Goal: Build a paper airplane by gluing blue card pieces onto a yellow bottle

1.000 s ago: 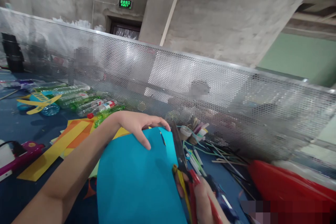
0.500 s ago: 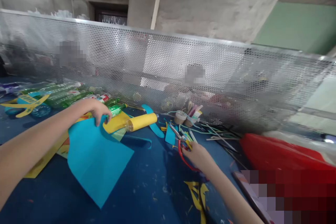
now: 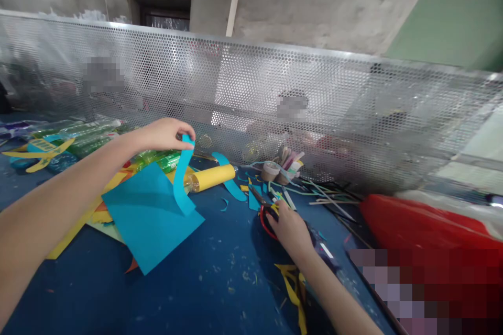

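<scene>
My left hand (image 3: 165, 134) is raised over the table and pinches the top of a curved blue paper strip (image 3: 181, 178) that hangs down. Under the strip lies a large blue paper sheet (image 3: 149, 217) flat on the blue table (image 3: 220, 293). My right hand (image 3: 288, 227) rests on the table over the red-handled scissors (image 3: 264, 214), fingers curled on the handles. A bottle wrapped in yellow paper (image 3: 210, 177) lies just behind the blue sheet.
A perforated metal screen (image 3: 275, 94) runs across the far side of the table. Green plastic bottles (image 3: 90, 138) and a yellow paper plane (image 3: 39, 152) lie at the left. Tape rolls, straws and sticks (image 3: 298, 178) clutter the middle. A red bag (image 3: 416, 230) sits at the right.
The blue sheet has gone from my left hand to the table. My left hand now lifts a cut blue strip. My right hand has set the scissors down on the table.
</scene>
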The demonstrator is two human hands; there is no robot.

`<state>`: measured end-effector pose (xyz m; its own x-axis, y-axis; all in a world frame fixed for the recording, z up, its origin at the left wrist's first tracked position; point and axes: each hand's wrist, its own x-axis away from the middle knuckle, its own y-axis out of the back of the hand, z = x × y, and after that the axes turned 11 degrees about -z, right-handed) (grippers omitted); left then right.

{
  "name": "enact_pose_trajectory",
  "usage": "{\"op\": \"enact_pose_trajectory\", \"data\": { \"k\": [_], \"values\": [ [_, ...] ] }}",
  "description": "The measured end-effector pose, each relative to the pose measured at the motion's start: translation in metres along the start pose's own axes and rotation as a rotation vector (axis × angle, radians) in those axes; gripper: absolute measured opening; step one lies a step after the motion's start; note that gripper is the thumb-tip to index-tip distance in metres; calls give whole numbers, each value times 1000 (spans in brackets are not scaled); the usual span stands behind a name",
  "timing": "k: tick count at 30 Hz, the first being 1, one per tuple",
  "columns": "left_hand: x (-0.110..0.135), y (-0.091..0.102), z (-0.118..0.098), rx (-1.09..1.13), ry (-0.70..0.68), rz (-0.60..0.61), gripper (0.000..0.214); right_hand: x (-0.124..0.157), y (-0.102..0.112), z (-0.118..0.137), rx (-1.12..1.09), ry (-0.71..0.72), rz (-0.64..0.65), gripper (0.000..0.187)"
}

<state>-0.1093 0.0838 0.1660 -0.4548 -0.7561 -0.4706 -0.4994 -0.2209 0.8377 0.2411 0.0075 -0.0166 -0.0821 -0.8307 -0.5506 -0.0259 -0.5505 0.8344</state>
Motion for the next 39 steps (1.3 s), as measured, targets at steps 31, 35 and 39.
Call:
{"op": "enact_pose_trajectory", "data": {
  "k": [31, 35, 39],
  "values": [
    [50, -213, -41, 1269, 617, -46, 28, 33, 41, 73, -993, 330, -1, 16],
    [52, -215, -42, 1349, 645, -60, 31, 35, 35, 77, -1043, 106, 221, 19],
    [51, -212, -45, 1383, 629, -34, 26, 37, 24, 76, -1008, -46, 347, 28]
  ]
}}
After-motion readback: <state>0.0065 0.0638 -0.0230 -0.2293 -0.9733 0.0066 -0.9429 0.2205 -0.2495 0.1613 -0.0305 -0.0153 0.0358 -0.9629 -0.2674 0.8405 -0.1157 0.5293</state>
